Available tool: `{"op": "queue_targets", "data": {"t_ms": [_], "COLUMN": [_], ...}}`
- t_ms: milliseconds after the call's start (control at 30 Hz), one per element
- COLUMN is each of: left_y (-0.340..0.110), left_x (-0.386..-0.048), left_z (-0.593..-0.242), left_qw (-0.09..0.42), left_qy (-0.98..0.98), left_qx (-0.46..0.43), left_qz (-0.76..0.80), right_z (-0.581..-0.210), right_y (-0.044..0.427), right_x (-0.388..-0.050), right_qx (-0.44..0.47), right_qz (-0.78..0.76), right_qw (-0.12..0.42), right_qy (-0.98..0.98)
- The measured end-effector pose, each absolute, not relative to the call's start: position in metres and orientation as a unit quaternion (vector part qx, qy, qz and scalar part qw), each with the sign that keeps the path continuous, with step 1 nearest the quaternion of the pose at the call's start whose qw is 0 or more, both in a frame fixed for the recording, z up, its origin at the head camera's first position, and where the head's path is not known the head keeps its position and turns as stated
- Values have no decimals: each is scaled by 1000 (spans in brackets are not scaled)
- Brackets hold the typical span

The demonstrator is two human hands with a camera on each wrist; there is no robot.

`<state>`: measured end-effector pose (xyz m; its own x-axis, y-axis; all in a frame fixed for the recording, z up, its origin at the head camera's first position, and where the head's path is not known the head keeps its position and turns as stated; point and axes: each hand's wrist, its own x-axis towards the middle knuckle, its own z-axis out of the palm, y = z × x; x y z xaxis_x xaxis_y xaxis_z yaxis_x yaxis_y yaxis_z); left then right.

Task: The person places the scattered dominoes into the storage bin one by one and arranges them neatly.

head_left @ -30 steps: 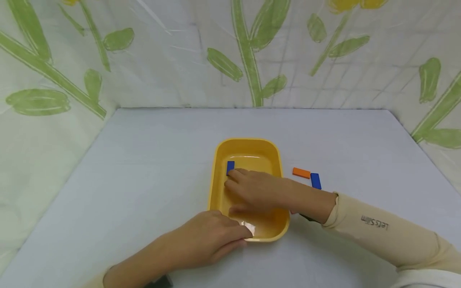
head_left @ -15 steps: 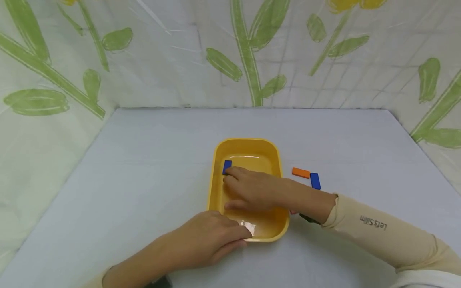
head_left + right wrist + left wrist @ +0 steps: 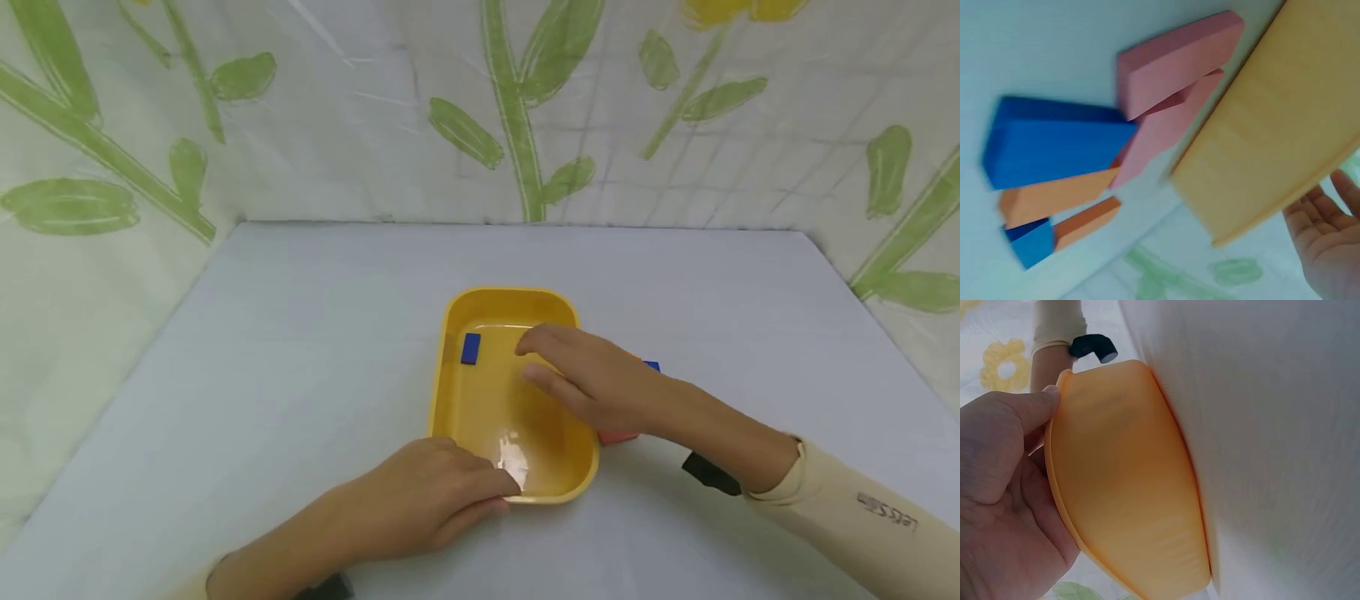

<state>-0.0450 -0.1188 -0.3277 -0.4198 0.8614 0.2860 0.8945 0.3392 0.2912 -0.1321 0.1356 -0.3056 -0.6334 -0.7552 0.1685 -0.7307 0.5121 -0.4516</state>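
A yellow plastic tray [image 3: 517, 292] stands on the table. One blue block [image 3: 470, 349] lies inside it, near the left wall. My left hand [image 3: 431, 508] pinches the tray's near-left rim between thumb and fingers; the left wrist view shows the thumb [image 3: 1050, 394] on the rim. My right hand [image 3: 588, 371] hovers over the tray's right side with fingers extended, apart from the blue block and holding nothing. Past the tray wall in the right wrist view, its fingers [image 3: 1313, 219] are loosely spread.
Right of the tray lie several loose blocks: pink blocks [image 3: 1179, 69], blue blocks [image 3: 1054, 147] and orange blocks [image 3: 1060, 194]. In the head view the right arm covers most of them. A white sheet with painted plants [image 3: 517, 108] hangs behind the table [image 3: 337, 292].
The blue block slid slightly left in the tray under my right hand's fingers. That hand has since let go and moved right, away from it. My left hand stays on the rim.
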Motion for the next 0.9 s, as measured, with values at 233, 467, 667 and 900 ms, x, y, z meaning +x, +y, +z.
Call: {"op": "queue_targets", "data": {"t_ms": [233,467,667,900], "left_y": [-119,-118,-118,-119], "left_x": [-45,-46,-45,-46], "left_z": [-328,-330,-330,-332], "left_qw": [29,41,41,44], "left_qy": [-822,-820,-822,-819], "left_qx": [-530,-534,-531,-532], "left_qz": [-207,-203,-201,-210], "right_z": [-302,-305,-313,-324], "right_y": [172,212,241,255], "right_x": [-129,-134,-140,-143], "right_qx": [-420,-411,-362,-335], "right_qz": [-290,-230,-151,-122], "right_qw": [-50,-93,-5,61], "right_qy": [859,877,920,932]}}
